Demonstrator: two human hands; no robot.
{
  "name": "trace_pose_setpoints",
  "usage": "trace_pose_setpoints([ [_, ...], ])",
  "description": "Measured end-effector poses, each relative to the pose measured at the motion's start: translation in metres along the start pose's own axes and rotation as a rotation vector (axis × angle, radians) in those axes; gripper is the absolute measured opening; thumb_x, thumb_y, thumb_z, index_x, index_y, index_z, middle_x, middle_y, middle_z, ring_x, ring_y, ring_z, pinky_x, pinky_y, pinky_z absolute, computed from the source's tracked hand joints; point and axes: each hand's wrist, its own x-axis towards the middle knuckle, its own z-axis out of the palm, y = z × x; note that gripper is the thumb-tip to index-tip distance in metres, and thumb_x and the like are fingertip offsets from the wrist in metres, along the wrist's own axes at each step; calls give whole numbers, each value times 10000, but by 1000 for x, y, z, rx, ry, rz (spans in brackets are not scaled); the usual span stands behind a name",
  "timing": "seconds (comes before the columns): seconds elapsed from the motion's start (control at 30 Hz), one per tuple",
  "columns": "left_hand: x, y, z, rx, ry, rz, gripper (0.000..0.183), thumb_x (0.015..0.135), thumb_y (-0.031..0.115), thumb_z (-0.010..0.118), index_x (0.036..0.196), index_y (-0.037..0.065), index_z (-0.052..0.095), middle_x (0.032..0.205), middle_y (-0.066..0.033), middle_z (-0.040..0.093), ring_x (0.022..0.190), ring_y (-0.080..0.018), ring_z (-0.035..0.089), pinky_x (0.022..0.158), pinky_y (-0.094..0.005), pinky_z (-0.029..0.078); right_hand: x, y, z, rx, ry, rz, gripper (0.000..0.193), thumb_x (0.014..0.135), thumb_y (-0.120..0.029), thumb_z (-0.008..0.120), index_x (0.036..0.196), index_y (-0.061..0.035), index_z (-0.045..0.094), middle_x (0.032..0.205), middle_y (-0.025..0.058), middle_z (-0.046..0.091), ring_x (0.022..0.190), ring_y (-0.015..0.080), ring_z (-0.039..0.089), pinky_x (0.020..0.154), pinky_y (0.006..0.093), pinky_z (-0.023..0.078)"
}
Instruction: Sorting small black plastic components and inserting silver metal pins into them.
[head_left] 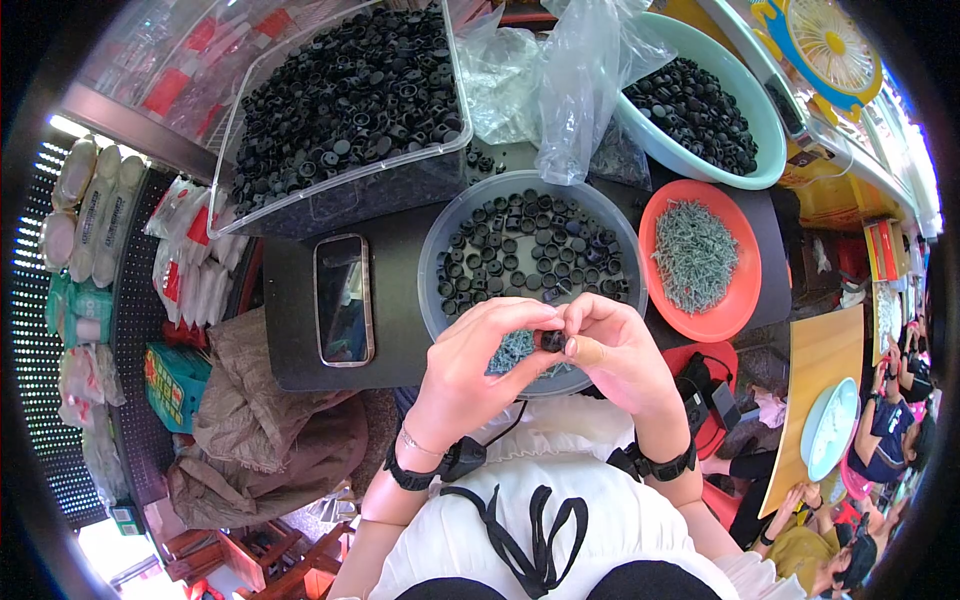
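Observation:
My left hand (478, 350) and my right hand (618, 348) meet over the near side of a round grey basin (428, 262). Between their fingertips is a small black plastic cap (550, 341), pinched from both sides. Whether a screw sits in it is hidden by the fingers. Inside the basin lie many loose black caps (540, 235), some with the hollow side up. A patch of grey screws (512, 350) shows in the basin beneath my left hand.
A clear bin (340, 180) heaped with black parts stands back left. At right are a red-orange dish (745, 270) of screws and a pale green basin (765, 150) of black parts. A phone (343, 300) lies on the dark table (400, 350). People (890, 430) sit at far right.

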Motion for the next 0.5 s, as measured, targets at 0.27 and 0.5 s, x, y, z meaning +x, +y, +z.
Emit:
trace_pose_setpoints([
  [0.27,3,1,3,8,3,43,393,744,-55,854,1095,18,691,1057,-120,760,1014,-259,738,907,-357,591,0,-1,3,-97,79,-13,140,939,-30,738,1024,-33,627,1055,35,676,1000,118,651,877,271,526],
  [0.5,2,3,4,48,-2,4,386,727,-48,861,1068,19,693,1034,-102,765,966,-236,745,862,-339,594,1,3,2,-103,83,-22,163,931,-35,754,984,-52,602,997,4,664,944,86,635,831,252,515],
])
